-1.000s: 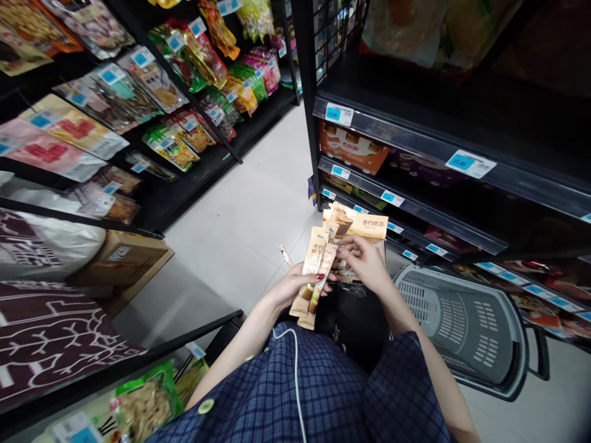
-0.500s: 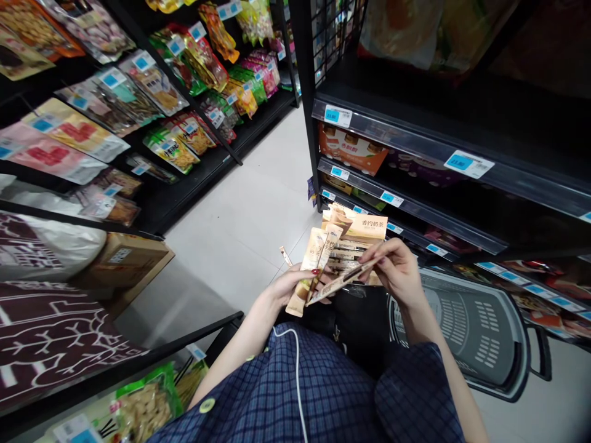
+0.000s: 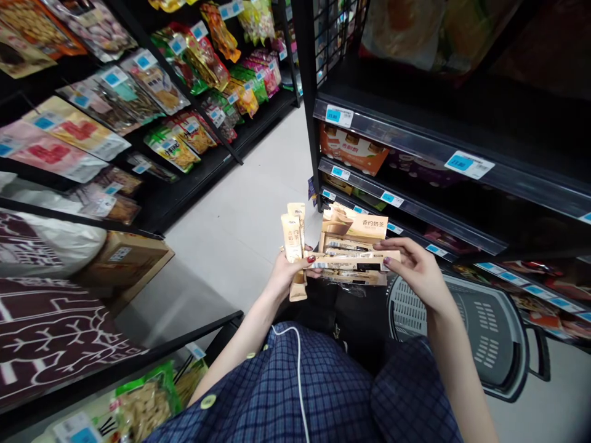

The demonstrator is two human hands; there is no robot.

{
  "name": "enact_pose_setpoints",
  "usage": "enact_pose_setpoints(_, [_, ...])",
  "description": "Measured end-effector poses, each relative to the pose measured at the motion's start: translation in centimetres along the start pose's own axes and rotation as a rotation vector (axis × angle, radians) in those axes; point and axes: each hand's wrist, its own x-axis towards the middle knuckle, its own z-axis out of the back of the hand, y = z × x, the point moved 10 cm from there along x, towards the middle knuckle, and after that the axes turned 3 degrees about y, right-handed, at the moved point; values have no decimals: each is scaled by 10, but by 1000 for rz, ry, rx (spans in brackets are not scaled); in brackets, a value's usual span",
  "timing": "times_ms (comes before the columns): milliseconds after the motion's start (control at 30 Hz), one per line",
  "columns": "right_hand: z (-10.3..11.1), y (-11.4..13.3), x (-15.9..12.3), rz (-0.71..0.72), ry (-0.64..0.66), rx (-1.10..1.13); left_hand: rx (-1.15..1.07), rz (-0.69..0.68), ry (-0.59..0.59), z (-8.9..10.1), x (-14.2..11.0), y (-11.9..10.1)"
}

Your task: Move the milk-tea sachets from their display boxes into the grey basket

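Note:
My left hand [image 3: 282,277] is closed round a few tan milk-tea stick packets [image 3: 294,245], which stand upright in it. My right hand [image 3: 418,271] pinches one more stick packet [image 3: 353,261] by its right end and holds it level, its left end touching the fingers of my left hand. Just behind the level packet stands an open tan milk-tea box [image 3: 354,237] with more stick packets in it; what the box rests on is hidden.
A grey shopping basket [image 3: 480,329] sits on the floor at the right, under my right arm. Black shelves with blue price tags [image 3: 339,115] rise at right. Snack-bag shelves [image 3: 175,144] line the left, with a cardboard box [image 3: 122,261] on the floor.
My right hand has drawn one packet away from the bunch to the right and turned it level. My left hand has raised the other packets upright.

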Motion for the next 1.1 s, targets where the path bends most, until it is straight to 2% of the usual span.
enact_pose_setpoints(100, [11, -16, 3, -93, -59, -24, 47, -73, -12, -2, 3, -9])
enact_pose_setpoints(200, [32, -20, 2, -84, -177, -36, 15, -95, -25, -3, 3, -10])
enact_pose_setpoints(300, [51, -22, -2, -68, -265, -48, -28, -71, -79, 7, 2, -5])
enact_pose_setpoints(367, [57, -28, -2, -77, -283, -60, -37, -56, -125, 20, 1, -2])
enact_pose_setpoints(533, [48, -52, 6, -118, -266, -39, -29, -62, -186, 43, -1, -1])
enact_pose_setpoints(667, [32, -75, 17, -104, -258, -10, -22, -58, -206, 45, -2, 0])
enact_pose_setpoints(733, [22, -87, 21, -112, -243, -65, -27, -51, -208, 44, -2, 0])
enact_pose_setpoints(800, [14, -94, 23, -118, -241, -283, -32, -46, -200, 41, -2, 1])
enact_pose_setpoints(967, [-14, -86, 23, -47, -172, -1166, -33, -37, -175, 40, -1, 5])
enact_pose_setpoints(1033, [-22, -83, 23, -22, -148, -1380, -26, -33, -165, 40, -1, 7])
enact_pose_setpoints(1100, [-25, -84, 23, -37, -144, -1497, -23, -26, -143, 38, -1, 8])
